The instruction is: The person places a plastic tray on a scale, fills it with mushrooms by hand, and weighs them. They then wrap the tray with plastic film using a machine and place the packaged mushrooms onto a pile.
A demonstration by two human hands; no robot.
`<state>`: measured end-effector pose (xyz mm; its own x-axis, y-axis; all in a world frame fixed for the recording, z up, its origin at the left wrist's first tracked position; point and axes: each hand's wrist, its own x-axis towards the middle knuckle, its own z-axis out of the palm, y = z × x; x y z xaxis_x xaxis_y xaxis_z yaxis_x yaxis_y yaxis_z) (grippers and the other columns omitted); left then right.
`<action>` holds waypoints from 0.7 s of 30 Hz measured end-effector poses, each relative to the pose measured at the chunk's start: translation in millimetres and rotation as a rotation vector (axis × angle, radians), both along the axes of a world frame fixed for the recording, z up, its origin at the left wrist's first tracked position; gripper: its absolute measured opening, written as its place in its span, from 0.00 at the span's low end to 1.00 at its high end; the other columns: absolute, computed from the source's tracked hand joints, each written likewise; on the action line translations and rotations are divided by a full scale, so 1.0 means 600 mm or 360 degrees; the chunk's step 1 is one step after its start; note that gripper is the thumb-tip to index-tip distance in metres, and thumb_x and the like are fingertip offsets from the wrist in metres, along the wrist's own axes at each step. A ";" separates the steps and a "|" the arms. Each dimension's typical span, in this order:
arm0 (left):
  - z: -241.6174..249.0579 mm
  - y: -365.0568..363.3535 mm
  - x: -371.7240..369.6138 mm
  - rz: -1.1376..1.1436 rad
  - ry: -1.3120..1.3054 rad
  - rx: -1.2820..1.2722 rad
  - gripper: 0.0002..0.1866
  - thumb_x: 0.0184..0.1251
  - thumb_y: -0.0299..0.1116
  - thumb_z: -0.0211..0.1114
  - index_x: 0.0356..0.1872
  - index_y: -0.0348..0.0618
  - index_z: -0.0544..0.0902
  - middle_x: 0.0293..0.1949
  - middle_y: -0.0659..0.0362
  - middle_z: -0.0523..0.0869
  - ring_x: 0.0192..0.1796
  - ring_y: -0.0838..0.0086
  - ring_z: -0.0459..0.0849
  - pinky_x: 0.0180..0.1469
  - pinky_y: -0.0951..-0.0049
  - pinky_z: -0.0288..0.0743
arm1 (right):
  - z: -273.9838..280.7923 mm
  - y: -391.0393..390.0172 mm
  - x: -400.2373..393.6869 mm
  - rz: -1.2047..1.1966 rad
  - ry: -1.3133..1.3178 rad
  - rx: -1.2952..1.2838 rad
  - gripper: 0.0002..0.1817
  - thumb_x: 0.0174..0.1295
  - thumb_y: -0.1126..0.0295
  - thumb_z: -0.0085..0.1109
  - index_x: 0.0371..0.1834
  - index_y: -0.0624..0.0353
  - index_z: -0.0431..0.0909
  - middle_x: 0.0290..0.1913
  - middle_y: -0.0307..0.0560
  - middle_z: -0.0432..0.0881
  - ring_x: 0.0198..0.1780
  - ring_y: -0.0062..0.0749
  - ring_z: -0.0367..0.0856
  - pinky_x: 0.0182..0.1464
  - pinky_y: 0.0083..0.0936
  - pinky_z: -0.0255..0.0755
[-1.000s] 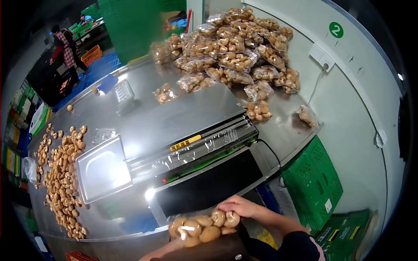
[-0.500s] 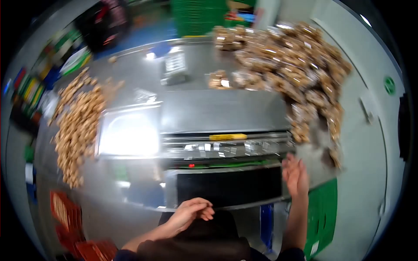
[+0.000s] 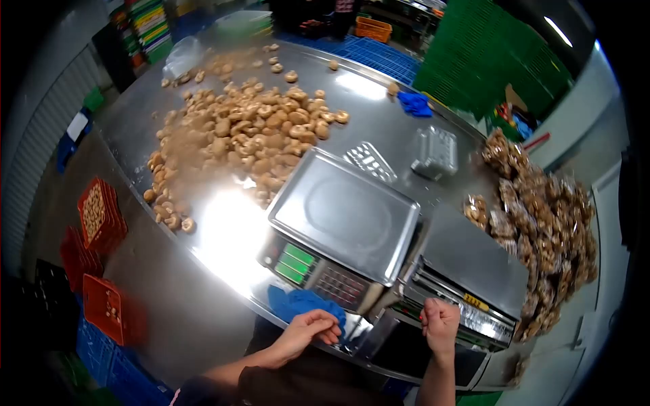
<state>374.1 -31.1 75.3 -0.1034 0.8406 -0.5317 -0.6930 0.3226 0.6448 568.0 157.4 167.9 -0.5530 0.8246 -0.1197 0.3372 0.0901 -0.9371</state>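
My left hand (image 3: 305,333) is at the table's front edge, fingers curled in, beside a crumpled blue cloth (image 3: 290,301). No object shows in it. Fingers folded into a fist, my right hand (image 3: 441,325) is over the front of a metal wrapping machine (image 3: 467,247), with nothing visible inside. Between the hands and the mushrooms stands a weighing scale (image 3: 345,210) with a bare steel pan and green displays. A large heap of brown mushrooms (image 3: 271,122) lies loose on the steel table (image 3: 365,122), partly blurred.
Clear plastic trays (image 3: 435,152) stand behind the scale. Bagged mushrooms (image 3: 542,230) are piled at the right. Another blue cloth (image 3: 414,103) lies near the far edge. Red crates (image 3: 112,311) stand on the floor at left; green crates (image 3: 487,61) are stacked beyond the table.
The view has swung left, bringing the scale and mushroom heap towards the middle. My right hand has gone from open fingers to a fist. My left hand stays curled.
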 end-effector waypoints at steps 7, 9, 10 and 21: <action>-0.060 -0.124 -0.358 0.0968 0.1589 -0.0339 0.18 0.65 0.31 0.59 0.55 0.35 0.75 0.52 0.51 0.81 0.55 0.67 0.79 0.59 0.68 0.71 | -0.032 -0.001 -0.330 0.0170 -0.0312 0.0166 0.18 0.72 0.65 0.46 0.25 0.63 0.73 0.14 0.37 0.72 0.16 0.17 0.70 0.20 0.18 0.63; -0.117 -0.174 -0.514 0.1317 0.2228 -0.0388 0.27 0.63 0.29 0.57 0.65 0.34 0.67 0.63 0.48 0.72 0.66 0.62 0.70 0.68 0.63 0.60 | -0.030 -0.003 -0.407 0.0216 -0.0303 0.0166 0.17 0.73 0.65 0.45 0.27 0.63 0.74 0.16 0.38 0.73 0.17 0.17 0.72 0.22 0.17 0.66; -0.079 -0.172 -0.558 0.1411 0.2128 -0.0485 0.28 0.64 0.31 0.57 0.66 0.35 0.65 0.65 0.47 0.70 0.68 0.60 0.67 0.69 0.62 0.58 | -0.035 0.004 -0.433 0.0251 -0.0253 0.0173 0.15 0.73 0.66 0.45 0.30 0.63 0.74 0.18 0.39 0.75 0.18 0.18 0.73 0.23 0.18 0.68; -0.090 -0.027 -0.715 0.1667 0.1594 -0.0740 0.25 0.70 0.42 0.54 0.62 0.36 0.69 0.56 0.48 0.77 0.58 0.59 0.75 0.63 0.66 0.64 | -0.200 0.376 -0.565 -0.0171 -0.0289 0.0697 0.10 0.70 0.69 0.49 0.38 0.65 0.76 0.29 0.42 0.80 0.31 0.20 0.77 0.34 0.19 0.73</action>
